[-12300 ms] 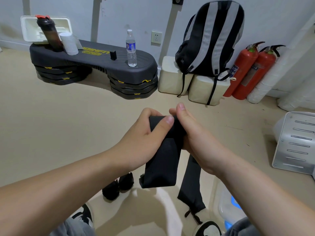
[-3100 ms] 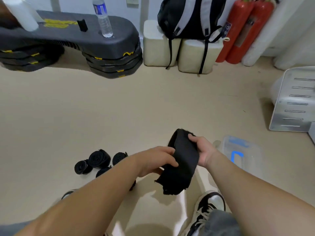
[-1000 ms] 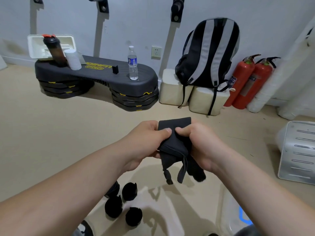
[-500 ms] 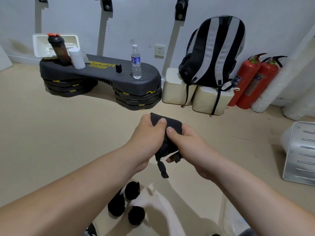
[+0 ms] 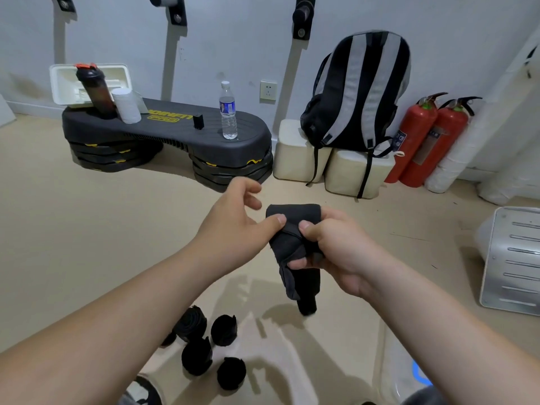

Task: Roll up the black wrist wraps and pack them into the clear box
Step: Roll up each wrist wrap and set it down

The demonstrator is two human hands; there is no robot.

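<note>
In front of me, above the floor, my right hand (image 5: pixel 333 244) grips a partly rolled black wrist wrap (image 5: pixel 293 229); its loose tail hangs down below the fist. My left hand (image 5: pixel 233 220) is beside it, with the thumb tip pressed on the wrap's left edge and the other fingers lifted loosely off it. Several rolled black wraps (image 5: pixel 204 350) lie on the floor under my left forearm. A corner of the clear box (image 5: pixel 409 375), with a blue latch, shows at the bottom right, mostly hidden by my right arm.
A black step platform (image 5: pixel 175 133) with a water bottle (image 5: pixel 228 111), a shaker and a white roll stands at the back. A striped backpack (image 5: pixel 359 92) sits on cream blocks, with two red fire extinguishers (image 5: pixel 429 138) beside it. A silver case (image 5: pixel 514 258) is at the right.
My left hand's fingers have come off the wrap, leaving only the thumb on it. My right hand has taken over the grip, and more of the tail hangs free below.
</note>
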